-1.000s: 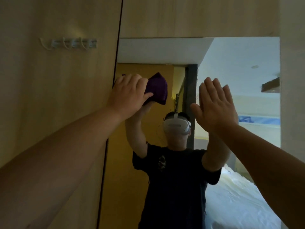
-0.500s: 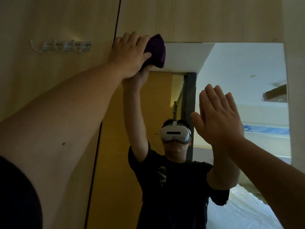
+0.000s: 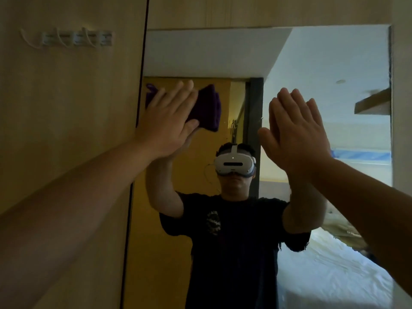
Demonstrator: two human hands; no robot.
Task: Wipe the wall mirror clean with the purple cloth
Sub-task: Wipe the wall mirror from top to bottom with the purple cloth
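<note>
The wall mirror (image 3: 323,63) fills the middle and right of the view, set in pale wood panels. My left hand (image 3: 166,121) presses the folded purple cloth (image 3: 206,110) flat against the glass near the mirror's left edge, fingers spread over it. A purple corner of the cloth pokes out left of my fingers. My right hand (image 3: 294,132) is flat and open against the glass to the right, fingers together, holding nothing. My reflection, in a dark shirt and a white headset, stands between the two arms.
A row of white wall hooks (image 3: 75,39) is fixed to the wood panel (image 3: 66,108) at the upper left. Wood panelling borders the mirror above and on the right (image 3: 401,108). A white bed shows in the reflection at the lower right.
My left hand has swept the cloth down from the mirror's top left corner to mid height, and its fingers have flattened. My right hand has stayed on the glass.
</note>
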